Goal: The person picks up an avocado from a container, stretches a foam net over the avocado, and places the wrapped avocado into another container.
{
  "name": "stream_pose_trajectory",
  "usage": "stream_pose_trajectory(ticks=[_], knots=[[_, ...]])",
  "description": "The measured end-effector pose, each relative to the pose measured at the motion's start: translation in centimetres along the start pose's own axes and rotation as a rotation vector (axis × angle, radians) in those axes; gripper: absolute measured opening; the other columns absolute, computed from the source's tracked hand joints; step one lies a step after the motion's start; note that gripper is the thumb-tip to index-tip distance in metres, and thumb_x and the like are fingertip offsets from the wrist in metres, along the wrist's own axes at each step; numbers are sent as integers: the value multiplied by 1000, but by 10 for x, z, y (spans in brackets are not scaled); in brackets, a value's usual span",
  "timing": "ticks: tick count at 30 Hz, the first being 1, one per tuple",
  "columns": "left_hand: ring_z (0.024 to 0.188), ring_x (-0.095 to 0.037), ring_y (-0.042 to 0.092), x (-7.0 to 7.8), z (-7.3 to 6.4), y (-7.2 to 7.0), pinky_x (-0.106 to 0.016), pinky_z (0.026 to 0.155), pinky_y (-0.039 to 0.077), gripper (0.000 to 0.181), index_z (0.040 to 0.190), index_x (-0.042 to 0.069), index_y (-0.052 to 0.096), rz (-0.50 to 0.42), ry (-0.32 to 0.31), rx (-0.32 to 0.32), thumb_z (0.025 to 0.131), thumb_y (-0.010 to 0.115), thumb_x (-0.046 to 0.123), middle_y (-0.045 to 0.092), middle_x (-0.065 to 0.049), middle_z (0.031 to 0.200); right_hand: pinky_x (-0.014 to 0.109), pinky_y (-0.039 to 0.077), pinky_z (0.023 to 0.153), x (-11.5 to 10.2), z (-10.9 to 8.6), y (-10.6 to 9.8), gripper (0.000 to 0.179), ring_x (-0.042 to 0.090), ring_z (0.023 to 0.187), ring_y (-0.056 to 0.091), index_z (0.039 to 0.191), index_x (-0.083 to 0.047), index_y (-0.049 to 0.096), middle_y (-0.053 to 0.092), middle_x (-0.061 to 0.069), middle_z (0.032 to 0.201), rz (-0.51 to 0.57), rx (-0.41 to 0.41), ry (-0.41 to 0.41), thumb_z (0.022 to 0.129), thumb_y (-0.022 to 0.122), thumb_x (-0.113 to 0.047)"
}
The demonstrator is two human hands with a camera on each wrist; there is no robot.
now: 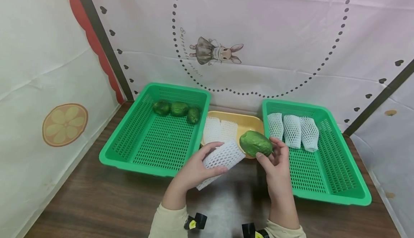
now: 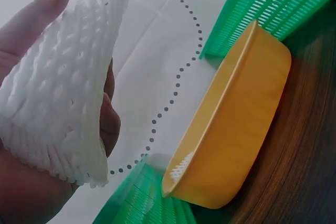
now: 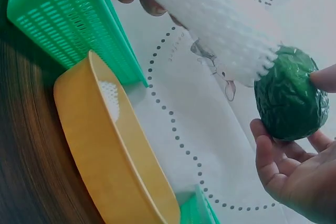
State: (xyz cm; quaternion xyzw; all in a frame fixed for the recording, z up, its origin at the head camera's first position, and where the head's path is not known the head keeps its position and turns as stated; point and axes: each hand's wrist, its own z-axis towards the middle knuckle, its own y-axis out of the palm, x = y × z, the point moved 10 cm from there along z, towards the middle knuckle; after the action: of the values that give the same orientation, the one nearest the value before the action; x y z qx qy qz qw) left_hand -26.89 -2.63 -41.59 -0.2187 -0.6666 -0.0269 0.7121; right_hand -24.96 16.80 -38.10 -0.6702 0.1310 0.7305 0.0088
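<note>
My left hand [image 1: 197, 168] grips a white foam fruit net [image 1: 224, 155], its fingers on one side and thumb on the other. In the left wrist view the net [image 2: 63, 77] looks like a tube. A green oval fruit with a shiny, wrinkled surface [image 1: 255, 143] is pinched between the thumb and fingers of my right hand [image 1: 276, 162]. In the right wrist view, the net's scalloped end meets the near end of the fruit [image 3: 291, 95]; whether any of it has entered the net I cannot tell. Both are held above the table, in front of a yellow basin [image 1: 249, 121].
More foam nets [image 1: 220, 130] lie in the yellow basin. The left green basket [image 1: 129, 162] has 3 green fruits [image 1: 179, 108] at its back. Inside the right green basket [image 1: 336, 196] are 3 net-covered pieces [image 1: 292, 130]. A printed cloth [image 1: 275, 33] hangs behind the dark wooden table [image 1: 129, 198].
</note>
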Motion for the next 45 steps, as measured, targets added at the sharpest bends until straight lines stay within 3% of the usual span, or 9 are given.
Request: stream_pose_trajectory(ticks=[11, 19, 28, 33, 39, 45], knots=[[88, -18, 55, -2, 3, 0, -37, 74, 46, 63, 131, 27, 48, 74, 2, 23, 75, 77, 36, 58, -5, 110, 25, 38, 71, 3, 3, 0, 38, 12, 92, 49, 126, -11, 36, 53, 2, 110, -51, -42, 4, 91, 44, 3], [92, -17, 54, 0, 5, 5, -37, 76, 44, 63, 130, 27, 48, 122, 1, 5, 75, 76, 38, 57, -2, 111, 26, 36, 68, 7, 4, 2, 36, 14, 84, 45, 129, -5, 41, 51, 4, 101, -141, -74, 6, 93, 42, -1], [95, -18, 53, 13, 4, 12, -38, 80, 43, 59, 129, 23, 51, 78, 81, -22, 76, 76, 31, 55, 0, 119, 23, 38, 63, 16, 5, -3, 34, 16, 76, 46, 128, -9, 46, 53, 4, 93, -219, -6, 95, 95, 51, -12], [96, -17, 53, 12, 4, 15, -38, 80, 43, 58, 129, 24, 51, 85, 72, -31, 77, 76, 32, 55, 1, 119, 23, 36, 62, 20, 4, -3, 32, 14, 79, 48, 124, -9, 48, 54, 3, 94, -249, 6, 124, 94, 55, -18], [94, -17, 53, 10, 4, 17, -38, 79, 43, 58, 130, 24, 50, 108, 44, -36, 79, 73, 36, 56, 0, 116, 23, 42, 71, 19, 3, 6, 35, 14, 89, 51, 126, -7, 45, 53, 9, 107, -251, -76, 103, 93, 55, -15], [97, -17, 53, 11, 3, 19, -39, 81, 44, 62, 136, 25, 45, 143, 16, -46, 82, 69, 40, 54, -3, 122, 23, 46, 74, 16, 1, 17, 42, 17, 94, 53, 128, -4, 43, 51, 15, 118, -241, -198, 33, 89, 56, 0]])
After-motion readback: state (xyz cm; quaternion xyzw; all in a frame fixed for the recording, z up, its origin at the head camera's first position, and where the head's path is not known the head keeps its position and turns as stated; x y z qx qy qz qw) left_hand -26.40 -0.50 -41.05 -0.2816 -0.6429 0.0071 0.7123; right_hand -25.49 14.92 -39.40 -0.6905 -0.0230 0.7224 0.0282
